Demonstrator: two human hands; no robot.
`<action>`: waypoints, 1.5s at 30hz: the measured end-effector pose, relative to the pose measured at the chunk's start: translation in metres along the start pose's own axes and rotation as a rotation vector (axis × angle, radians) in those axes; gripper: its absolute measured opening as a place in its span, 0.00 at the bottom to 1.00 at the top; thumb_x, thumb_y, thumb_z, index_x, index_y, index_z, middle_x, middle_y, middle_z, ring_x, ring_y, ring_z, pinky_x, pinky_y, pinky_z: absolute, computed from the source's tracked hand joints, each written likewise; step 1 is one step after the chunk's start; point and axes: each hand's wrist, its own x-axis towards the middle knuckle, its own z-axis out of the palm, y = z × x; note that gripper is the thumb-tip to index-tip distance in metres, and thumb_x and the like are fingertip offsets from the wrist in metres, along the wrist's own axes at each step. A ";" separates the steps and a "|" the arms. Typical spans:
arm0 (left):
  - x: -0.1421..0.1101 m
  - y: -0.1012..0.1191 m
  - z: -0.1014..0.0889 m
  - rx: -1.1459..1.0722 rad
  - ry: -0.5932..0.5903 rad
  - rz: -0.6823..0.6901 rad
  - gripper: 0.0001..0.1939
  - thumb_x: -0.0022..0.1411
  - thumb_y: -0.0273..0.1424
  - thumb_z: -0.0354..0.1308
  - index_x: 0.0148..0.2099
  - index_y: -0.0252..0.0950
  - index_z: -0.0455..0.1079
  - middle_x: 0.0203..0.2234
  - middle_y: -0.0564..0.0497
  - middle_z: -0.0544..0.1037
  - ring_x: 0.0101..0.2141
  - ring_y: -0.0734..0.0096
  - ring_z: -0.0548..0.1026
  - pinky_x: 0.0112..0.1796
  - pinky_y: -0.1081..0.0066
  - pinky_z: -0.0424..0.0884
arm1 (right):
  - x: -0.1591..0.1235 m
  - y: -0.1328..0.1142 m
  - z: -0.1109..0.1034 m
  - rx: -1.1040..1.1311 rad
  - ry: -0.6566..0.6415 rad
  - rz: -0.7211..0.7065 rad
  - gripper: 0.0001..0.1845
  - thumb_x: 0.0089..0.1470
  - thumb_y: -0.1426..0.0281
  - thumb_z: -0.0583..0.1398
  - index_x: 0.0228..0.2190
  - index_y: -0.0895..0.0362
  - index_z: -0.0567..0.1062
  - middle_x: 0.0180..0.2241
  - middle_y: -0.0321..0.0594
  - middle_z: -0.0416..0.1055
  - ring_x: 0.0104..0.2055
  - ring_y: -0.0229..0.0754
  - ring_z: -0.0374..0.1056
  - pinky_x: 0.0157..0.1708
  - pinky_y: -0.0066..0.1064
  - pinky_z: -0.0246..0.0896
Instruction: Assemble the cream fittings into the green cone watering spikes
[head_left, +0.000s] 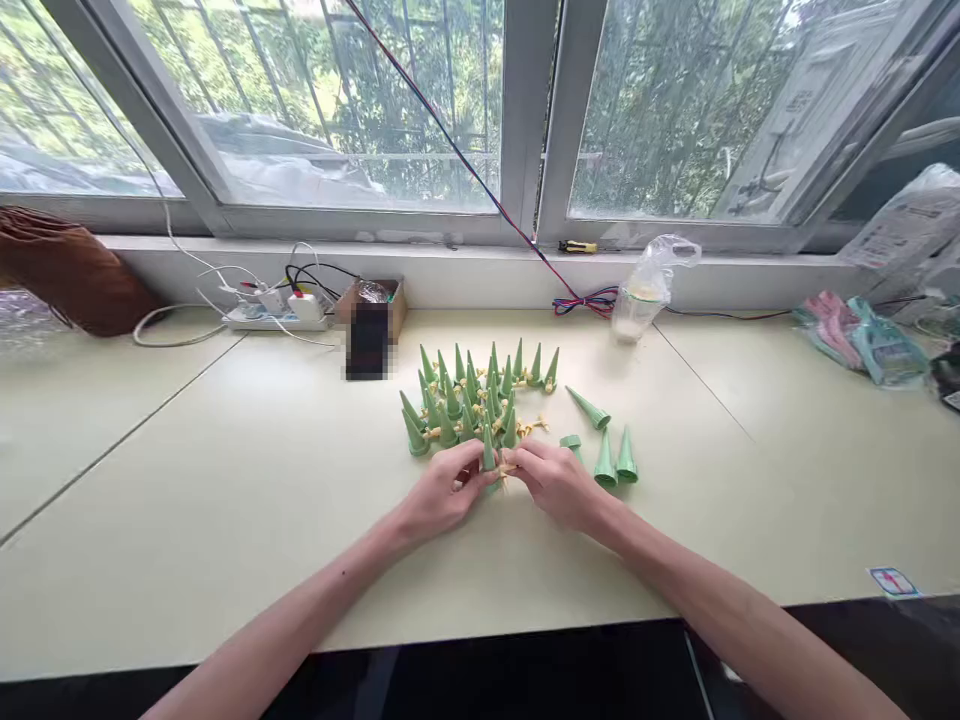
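My left hand (442,492) is closed around the base of a green plastic cone spike (489,450), which stands point up. Right beside it, my right hand (561,485) pinches a small yellow valve-like piece (505,468) at the cone's side; the fingers partly hide where the two meet. Just beyond my hands, several upright green cones (451,398) form a cluster, many with yellow pieces at their bases. Loose yellow pieces (534,426) lie right of the cluster. Several more cones are near my right hand, including a tipped one (589,408) and an upright one (627,458).
A power strip (277,318) with cables and a small cardboard box (397,310) stand at the back left. Toward the back right are a cup in a plastic bag (643,295) and bagged pink and blue items (862,335). A brown bag (71,270) sits far left.
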 end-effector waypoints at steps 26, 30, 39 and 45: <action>-0.001 0.003 0.001 -0.020 0.037 0.004 0.07 0.69 0.32 0.55 0.42 0.34 0.72 0.35 0.48 0.74 0.28 0.75 0.67 0.28 0.75 0.68 | 0.006 -0.005 -0.012 0.123 -0.083 0.053 0.13 0.70 0.70 0.49 0.33 0.57 0.69 0.29 0.38 0.64 0.26 0.37 0.56 0.27 0.28 0.52; -0.001 0.002 0.001 -0.062 0.033 -0.013 0.07 0.68 0.32 0.55 0.41 0.34 0.72 0.35 0.49 0.74 0.28 0.75 0.68 0.27 0.75 0.68 | 0.006 -0.004 -0.011 0.088 -0.087 0.039 0.14 0.71 0.69 0.48 0.33 0.57 0.68 0.29 0.38 0.64 0.26 0.37 0.55 0.26 0.28 0.51; -0.002 0.002 0.000 0.013 0.027 0.088 0.07 0.69 0.31 0.55 0.41 0.34 0.72 0.36 0.47 0.75 0.30 0.73 0.70 0.28 0.75 0.68 | 0.004 -0.003 -0.010 0.016 -0.139 0.029 0.17 0.71 0.68 0.47 0.32 0.57 0.68 0.28 0.38 0.65 0.26 0.38 0.55 0.25 0.29 0.47; -0.002 0.004 -0.002 0.029 0.030 0.150 0.08 0.70 0.30 0.54 0.43 0.34 0.73 0.38 0.45 0.75 0.32 0.73 0.72 0.26 0.76 0.68 | 0.003 -0.005 -0.009 0.033 -0.159 0.036 0.17 0.71 0.69 0.46 0.32 0.58 0.66 0.29 0.39 0.66 0.26 0.38 0.55 0.25 0.30 0.47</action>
